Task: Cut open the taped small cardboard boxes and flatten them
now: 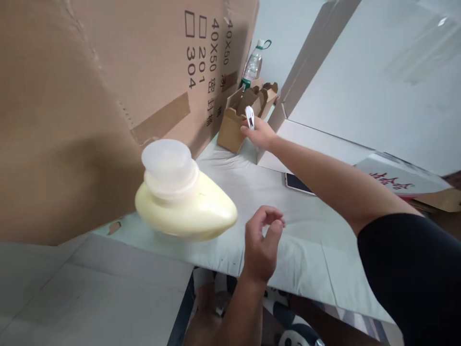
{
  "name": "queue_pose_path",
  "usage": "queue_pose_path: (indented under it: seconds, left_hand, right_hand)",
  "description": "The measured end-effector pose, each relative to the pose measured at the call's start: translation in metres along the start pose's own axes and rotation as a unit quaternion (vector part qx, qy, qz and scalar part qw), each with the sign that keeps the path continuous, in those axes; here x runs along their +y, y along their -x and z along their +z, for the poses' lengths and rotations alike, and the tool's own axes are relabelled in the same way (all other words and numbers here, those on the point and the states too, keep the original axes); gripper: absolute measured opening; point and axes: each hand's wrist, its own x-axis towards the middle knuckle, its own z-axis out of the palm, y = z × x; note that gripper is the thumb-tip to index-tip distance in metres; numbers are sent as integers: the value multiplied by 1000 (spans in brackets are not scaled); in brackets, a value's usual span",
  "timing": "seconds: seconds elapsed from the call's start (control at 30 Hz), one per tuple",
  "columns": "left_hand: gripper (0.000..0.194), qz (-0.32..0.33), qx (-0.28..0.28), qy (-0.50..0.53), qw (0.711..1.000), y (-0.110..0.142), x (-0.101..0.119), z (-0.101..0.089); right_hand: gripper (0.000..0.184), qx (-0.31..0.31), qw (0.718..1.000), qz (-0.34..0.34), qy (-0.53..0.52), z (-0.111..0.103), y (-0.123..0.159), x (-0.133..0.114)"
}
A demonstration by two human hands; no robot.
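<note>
My right hand (260,134) reaches out to the far side of the table, its fingers closed on a small white utility knife (249,117). Just behind that hand stand open brown cardboard boxes (232,129). My left hand (262,242) hovers over the near edge of the table. Its fingers are loosely curled with a gap to the thumb, and nothing is in them. To its left is a pale yellow bottle (194,209) with a wide translucent cap, slightly blurred and apart from the hand.
A large printed carton (108,72) walls off the left side. A water bottle (254,65) stands at the back. Beside my right forearm lies a phone (298,183). A white box (367,96) rises at the right, above the cloth-covered table (306,226).
</note>
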Motion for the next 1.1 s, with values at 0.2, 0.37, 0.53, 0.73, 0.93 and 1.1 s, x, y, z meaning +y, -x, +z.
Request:
queue_pose_path:
  seconds: [0.2,0.37,0.53,0.73,0.93,1.1]
  left_hand:
    - [13,314,98,-176,928,22,1,13]
    - [10,444,151,-182,864,15,-3,27]
    - [25,390,148,-253,873,-5,-3,28]
    - [20,289,34,-330,898,-17,-7,45]
    - [24,315,56,-342,884,-24,-22,54]
    - [23,311,64,-326,890,-30,-35,54]
  right_hand:
    - [47,-39,992,-16,-120,-41,144,27]
    - [33,-5,949,-105,-297,-95,276,65]
    - [36,0,949,-181,-257,-121,392,79]
    - [42,4,974,-176,-146,-129,444,79]
    - [52,16,986,-71,-148,-131,458,103]
    - [62,3,989,-10,-145,-113,462,115]
